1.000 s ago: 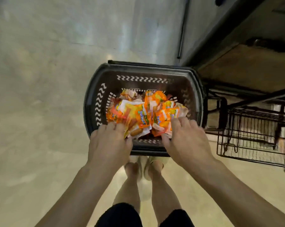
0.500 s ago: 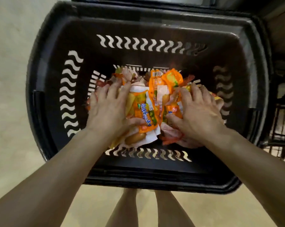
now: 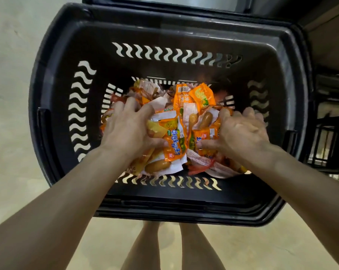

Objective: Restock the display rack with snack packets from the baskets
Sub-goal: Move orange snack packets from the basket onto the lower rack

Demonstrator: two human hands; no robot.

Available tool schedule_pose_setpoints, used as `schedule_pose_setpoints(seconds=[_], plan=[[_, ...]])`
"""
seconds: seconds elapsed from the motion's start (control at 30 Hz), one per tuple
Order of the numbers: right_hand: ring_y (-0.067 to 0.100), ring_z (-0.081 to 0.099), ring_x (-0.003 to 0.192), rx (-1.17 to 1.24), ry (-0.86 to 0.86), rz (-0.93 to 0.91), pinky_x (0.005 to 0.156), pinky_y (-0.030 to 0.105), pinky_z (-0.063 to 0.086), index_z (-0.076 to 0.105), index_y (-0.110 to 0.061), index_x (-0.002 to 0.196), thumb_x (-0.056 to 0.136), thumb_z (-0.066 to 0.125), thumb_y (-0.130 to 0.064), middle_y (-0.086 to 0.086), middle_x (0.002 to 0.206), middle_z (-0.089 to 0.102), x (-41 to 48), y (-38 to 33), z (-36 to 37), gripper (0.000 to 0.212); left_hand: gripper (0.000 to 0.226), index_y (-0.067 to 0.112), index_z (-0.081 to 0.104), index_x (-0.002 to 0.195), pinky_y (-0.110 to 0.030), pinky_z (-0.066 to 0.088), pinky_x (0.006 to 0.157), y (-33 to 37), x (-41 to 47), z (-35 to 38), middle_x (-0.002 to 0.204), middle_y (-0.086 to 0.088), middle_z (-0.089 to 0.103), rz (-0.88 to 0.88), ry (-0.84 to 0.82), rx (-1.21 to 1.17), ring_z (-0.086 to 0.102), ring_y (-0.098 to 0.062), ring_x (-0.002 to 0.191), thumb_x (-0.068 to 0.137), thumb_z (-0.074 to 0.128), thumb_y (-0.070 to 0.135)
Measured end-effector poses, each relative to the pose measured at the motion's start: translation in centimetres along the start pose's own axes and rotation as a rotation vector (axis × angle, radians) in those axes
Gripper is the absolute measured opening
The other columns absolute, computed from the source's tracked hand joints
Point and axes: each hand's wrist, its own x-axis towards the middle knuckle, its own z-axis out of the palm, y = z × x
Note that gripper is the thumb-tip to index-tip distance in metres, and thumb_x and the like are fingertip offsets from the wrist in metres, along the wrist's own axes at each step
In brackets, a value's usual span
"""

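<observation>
Pale floor [image 3: 10, 149] surrounded the basket [image 3: 53, 114], at whose bottom my left hand [image 3: 129, 129] and right hand [image 3: 240, 133] each clutched heaped snack packets [image 3: 175, 147], and I feared the slippery, overfull handfuls might spill on lifting.

Black plastic basket [image 3: 53, 114], pale floor [image 3: 12, 94] showing around it. Heap of orange snack packets [image 3: 184, 106] on its bottom, centre to near wall. Left hand [image 3: 129, 129] and right hand [image 3: 240, 131] both inside, fingers curled into the heap, each gripping a bunch. Dark wire rack [image 3: 328, 137] beside the right rim.
</observation>
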Motion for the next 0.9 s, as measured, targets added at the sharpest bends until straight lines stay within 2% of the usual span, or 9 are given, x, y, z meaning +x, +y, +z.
schedule_pose_setpoints(seconds=[0.1,0.23,0.33,0.4,0.47,0.53,0.7,0.8,0.9], plan=[[0.033,0.042,0.124,-0.074,0.104,-0.082,0.103,0.049,0.032,0.05,-0.022,0.136,0.073,0.045,-0.093,0.007,0.129,0.061,-1.2,0.4,0.4,0.095,0.091,0.04,0.038,0.146,-0.047,0.041,0.108,-0.2,-0.7,0.2,0.14,0.001,0.04,0.031,0.023,0.002,0.035,-0.027,0.13,0.071,0.077,0.072],[0.03,0.042,0.122,0.027,0.191,-0.25,0.109,0.051,0.028,0.059,-0.023,0.127,0.074,0.045,-0.088,0.004,0.121,0.063,-2.2,1.4,1.4,0.085,0.082,0.038,0.043,0.143,-0.051,0.041,0.102,-1.0,-1.9,1.1,0.13,0.002,0.05,0.117,0.113,0.013,0.043,-0.027,0.123,0.074,0.076,0.069],[0.026,0.039,0.13,0.111,0.058,-0.308,0.108,0.046,0.037,0.047,-0.031,0.141,0.076,0.057,-0.084,0.001,0.137,0.049,-2.4,1.2,1.4,0.084,0.072,0.037,0.052,0.135,-0.05,0.035,0.1,-1.4,-2.3,1.8,0.124,0.001,0.052,0.207,0.161,0.055,0.043,-0.027,0.118,0.074,0.075,0.069],[0.026,0.042,0.134,0.14,-0.018,-0.303,0.107,0.047,0.041,0.036,-0.035,0.147,0.073,0.065,-0.081,0.0,0.143,0.043,-2.3,0.9,1.3,0.092,0.067,0.036,0.056,0.131,-0.051,0.029,0.104,-1.5,-2.4,2.0,0.129,-0.001,0.048,0.271,0.172,0.034,0.037,-0.028,0.122,0.074,0.077,0.064],[0.027,0.044,0.135,0.126,-0.054,-0.301,0.108,0.047,0.04,0.03,-0.035,0.148,0.072,0.069,-0.079,-0.002,0.146,0.045,-2.3,0.5,1.5,0.097,0.063,0.034,0.059,0.126,-0.052,0.024,0.107,-1.3,-2.6,2.1,0.137,-0.001,0.046,0.355,0.166,-0.025,0.033,-0.029,0.13,0.072,0.08,0.059],[0.028,0.045,0.135,0.071,-0.059,-0.311,0.11,0.049,0.037,0.028,-0.037,0.147,0.074,0.071,-0.076,-0.003,0.146,0.05,-2.1,0.2,1.9,0.093,0.063,0.033,0.059,0.127,-0.05,0.026,0.108,-1.1,-2.7,2.1,0.14,0.003,0.049,0.408,0.107,-0.041,0.036,-0.026,0.132,0.073,0.081,0.056],[0.028,0.051,0.125,0.08,-0.071,-0.316,0.104,0.046,0.045,0.036,-0.042,0.145,0.082,0.072,-0.065,-0.001,0.132,0.059,-0.9,0.4,2.1,0.077,0.086,0.039,0.035,0.15,-0.044,0.042,0.105,-0.2,-2.2,1.6,0.135,0.009,0.059,0.271,-0.087,-0.007,0.054,-0.021,0.126,0.079,0.076,0.063],[0.026,0.055,0.122,0.178,-0.078,-0.321,0.099,0.042,0.05,0.037,-0.044,0.146,0.086,0.074,-0.056,-0.001,0.134,0.058,-0.8,0.6,2.2,0.072,0.083,0.039,0.035,0.15,-0.039,0.047,0.093,0.0,-1.0,0.7,0.125,0.007,0.065,0.205,-0.148,0.039,0.061,-0.024,0.117,0.081,0.073,0.066],[0.022,0.059,0.119,0.21,-0.027,-0.362,0.092,0.035,0.047,0.041,-0.043,0.147,0.089,0.074,-0.05,-0.003,0.138,0.058,-0.9,1.2,2.0,0.067,0.082,0.037,0.039,0.148,-0.036,0.049,0.085,0.1,-0.3,0.2,0.116,0.005,0.067,0.18,-0.192,0.064,0.063,-0.024,0.11,0.081,0.071,0.069]])
